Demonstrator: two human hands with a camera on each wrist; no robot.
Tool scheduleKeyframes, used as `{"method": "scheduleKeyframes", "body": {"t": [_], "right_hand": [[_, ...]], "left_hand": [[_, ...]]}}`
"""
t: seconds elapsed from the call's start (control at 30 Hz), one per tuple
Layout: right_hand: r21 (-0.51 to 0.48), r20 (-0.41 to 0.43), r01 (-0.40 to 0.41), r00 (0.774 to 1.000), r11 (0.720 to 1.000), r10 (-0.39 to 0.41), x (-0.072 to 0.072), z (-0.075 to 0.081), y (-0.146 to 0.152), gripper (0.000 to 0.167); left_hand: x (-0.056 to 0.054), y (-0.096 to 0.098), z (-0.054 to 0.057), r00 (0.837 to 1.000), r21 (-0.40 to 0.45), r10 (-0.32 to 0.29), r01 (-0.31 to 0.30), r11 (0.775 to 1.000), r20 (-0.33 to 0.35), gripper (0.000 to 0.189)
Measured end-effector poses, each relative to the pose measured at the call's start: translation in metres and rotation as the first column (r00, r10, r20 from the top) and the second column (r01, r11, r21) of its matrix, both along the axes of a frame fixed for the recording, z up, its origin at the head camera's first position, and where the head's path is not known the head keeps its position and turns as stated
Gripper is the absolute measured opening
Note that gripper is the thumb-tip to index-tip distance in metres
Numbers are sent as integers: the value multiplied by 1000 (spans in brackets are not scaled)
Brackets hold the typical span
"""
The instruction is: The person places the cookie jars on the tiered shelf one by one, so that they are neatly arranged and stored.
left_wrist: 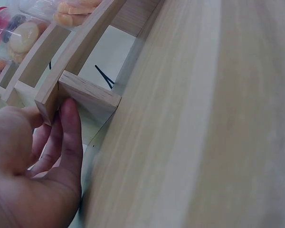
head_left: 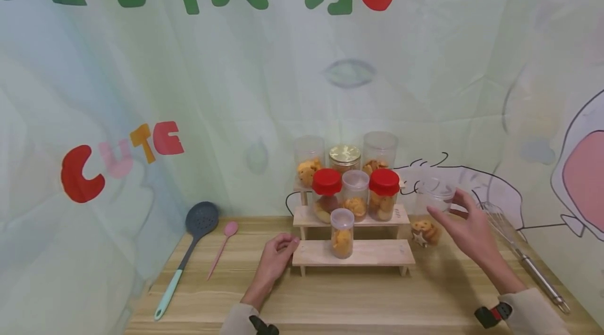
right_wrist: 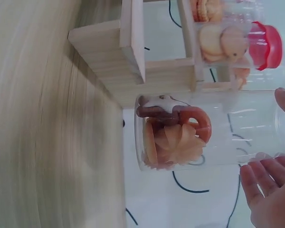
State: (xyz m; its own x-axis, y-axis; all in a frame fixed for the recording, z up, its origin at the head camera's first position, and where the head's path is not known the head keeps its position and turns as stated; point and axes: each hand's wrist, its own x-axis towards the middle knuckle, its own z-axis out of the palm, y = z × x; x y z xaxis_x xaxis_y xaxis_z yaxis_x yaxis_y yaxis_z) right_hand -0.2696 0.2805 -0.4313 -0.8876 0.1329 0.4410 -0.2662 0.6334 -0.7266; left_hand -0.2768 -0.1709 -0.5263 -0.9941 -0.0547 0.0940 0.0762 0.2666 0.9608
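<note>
My right hand holds a tall clear jar near its top, thumb on one side and fingers on the other. Cookies fill its lower part, among them a star-shaped one and a ring-shaped one. In the right wrist view the jar's base appears raised off the table. With my left hand I pinch the left end of the lowest step of a wooden tiered stand, thumb and fingers at the board's corner. On that step stands a small clear jar of cookies.
The middle step carries two red-lidded jars and a clear jar. Behind are a gold-lidded jar and two tall jars. A skimmer and pink spoon lie left; a whisk lies right.
</note>
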Motion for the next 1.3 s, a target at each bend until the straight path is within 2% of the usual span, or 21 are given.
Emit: {"method": "scheduleKeyframes", "body": {"t": [0.23,0.47,0.9,1.1,1.3], "right_hand": [[-11,-28,-32,999,999,32,17,8,-3,80],[19,-62,-43,997,999,44,25,14,-19,77],[-26,-94,-178,980,984,175,23,15,-64,64],[-48,-108,-217,971,975,211,24,10,-86,64],[-62,-133,-249,962,967,239,24,2,-103,72]], "left_hand": [[-3,-2,-4,1000,15,5,-5,1000,-2,33],[-6,-3,-8,1000,14,6,-6,1000,-5,32],[-5,-4,-6,1000,17,8,-8,1000,-3,34],[-4,-4,-6,1000,15,9,-9,1000,4,33],[-4,-4,-6,1000,19,6,-6,1000,8,34]]}}
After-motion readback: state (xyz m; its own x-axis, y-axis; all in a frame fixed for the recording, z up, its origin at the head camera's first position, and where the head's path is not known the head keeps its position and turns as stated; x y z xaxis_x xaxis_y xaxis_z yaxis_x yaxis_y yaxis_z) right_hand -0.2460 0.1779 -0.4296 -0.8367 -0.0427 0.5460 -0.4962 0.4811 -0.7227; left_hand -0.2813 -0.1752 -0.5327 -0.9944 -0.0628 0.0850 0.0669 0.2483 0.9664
